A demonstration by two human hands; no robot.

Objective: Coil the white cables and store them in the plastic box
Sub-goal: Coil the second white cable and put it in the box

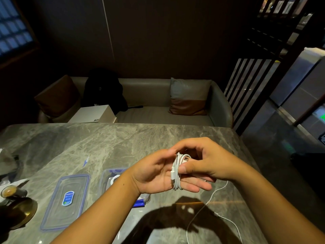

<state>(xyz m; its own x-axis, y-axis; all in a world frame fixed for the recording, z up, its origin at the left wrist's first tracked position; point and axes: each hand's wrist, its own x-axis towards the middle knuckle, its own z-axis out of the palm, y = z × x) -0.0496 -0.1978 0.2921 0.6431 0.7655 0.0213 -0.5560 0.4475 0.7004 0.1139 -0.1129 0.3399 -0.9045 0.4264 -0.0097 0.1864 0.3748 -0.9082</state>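
Marble surface [105, 141] carries the open box [109, 175], partly behind the left forearm [105, 205], with its lid [68, 199] just beside it. Above the surface, the left grip [158, 173] lies palm up, fingers straight, the cable [176, 173] coiled round them. The right grip [207, 161] pinches the cable, thumb on top. Its loose tail [211, 196] trails down to the surface.

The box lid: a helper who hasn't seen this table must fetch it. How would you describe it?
On the grey marble table, look at its near left part. The lid lies flat there, just left of the plastic box. It alone is a clear blue-rimmed sheet with a blue label at its centre.
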